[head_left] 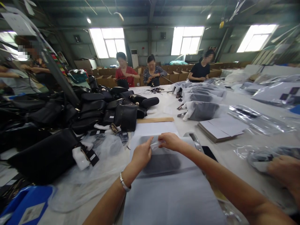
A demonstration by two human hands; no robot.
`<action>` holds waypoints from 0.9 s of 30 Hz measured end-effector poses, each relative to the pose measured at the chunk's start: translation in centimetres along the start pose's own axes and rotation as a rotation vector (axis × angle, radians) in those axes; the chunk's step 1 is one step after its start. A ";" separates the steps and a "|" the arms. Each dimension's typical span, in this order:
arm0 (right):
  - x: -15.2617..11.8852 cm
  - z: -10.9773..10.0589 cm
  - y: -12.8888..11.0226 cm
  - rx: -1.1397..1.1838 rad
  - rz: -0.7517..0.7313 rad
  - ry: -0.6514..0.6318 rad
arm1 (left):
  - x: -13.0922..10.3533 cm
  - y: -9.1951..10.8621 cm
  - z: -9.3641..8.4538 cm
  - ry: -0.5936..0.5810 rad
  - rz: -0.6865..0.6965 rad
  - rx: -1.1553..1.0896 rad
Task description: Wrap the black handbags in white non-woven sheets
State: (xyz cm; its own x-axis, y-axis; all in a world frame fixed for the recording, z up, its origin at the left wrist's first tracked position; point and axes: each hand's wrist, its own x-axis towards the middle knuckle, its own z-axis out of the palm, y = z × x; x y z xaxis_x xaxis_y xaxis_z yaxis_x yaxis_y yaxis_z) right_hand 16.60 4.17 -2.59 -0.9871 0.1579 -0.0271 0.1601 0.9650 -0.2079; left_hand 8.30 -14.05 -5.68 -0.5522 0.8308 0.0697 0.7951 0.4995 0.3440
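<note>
A dark bag [161, 163] lies flat in front of me, seen through a thin translucent wrap [154, 144] that is bunched at its upper edge. Fingers pressed together, my left hand [142, 152] grips the wrap from the left; a silver bangle circles that wrist. My right hand [170, 140] pinches the same bunched stretch from the right, its fingertips close to the left ones. Large sheets of white paper [171, 200] spread beneath the bag and toward me.
Black handbags [125, 117] with tags pile up on the left, near a blue bin [28, 203]. Wrapped bags [202, 111] line the right side, beside stacked grey-white boards [221, 129]. A co-worker's hand [284, 172] touches clear plastic at right. Several people work around the table.
</note>
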 end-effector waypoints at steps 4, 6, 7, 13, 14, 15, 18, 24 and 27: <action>-0.1 1.0 0.4 0.075 -0.002 0.076 | 0.5 -1.3 -0.5 0.009 0.045 -0.153; -0.1 1.6 0.9 0.110 -0.007 0.114 | 0.6 -1.9 -0.6 0.007 0.078 -0.217; 0.0 1.9 1.2 0.124 -0.011 0.131 | 0.7 -2.1 -0.6 0.004 0.101 -0.239; 0.5 3.0 2.5 0.168 -0.057 0.168 | 1.3 -3.1 -0.7 0.005 0.158 -0.241; 0.6 3.1 2.6 0.169 -0.064 0.170 | 1.5 -3.2 -0.7 0.013 0.148 -0.228; 0.7 3.2 2.7 0.169 -0.070 0.171 | 1.7 -3.3 -0.8 0.019 0.139 -0.215; 0.9 3.4 3.0 0.167 -0.079 0.173 | 2.3 -3.5 -0.9 0.016 0.115 -0.177; 1.0 3.9 3.4 0.159 -0.091 0.183 | 1.3 -1.9 -0.4 0.189 0.071 0.099; 1.1 4.2 3.6 0.141 -0.096 0.206 | 0.2 0.0 1.1 0.297 0.173 0.200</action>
State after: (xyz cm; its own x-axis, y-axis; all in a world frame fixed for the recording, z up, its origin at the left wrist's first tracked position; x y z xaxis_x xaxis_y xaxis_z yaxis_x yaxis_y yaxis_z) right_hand 16.09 6.91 -7.46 -0.9733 0.1198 0.1957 0.0486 0.9411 -0.3345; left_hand 8.47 -13.60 -6.67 -0.4306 0.8147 0.3884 0.8999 0.4204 0.1159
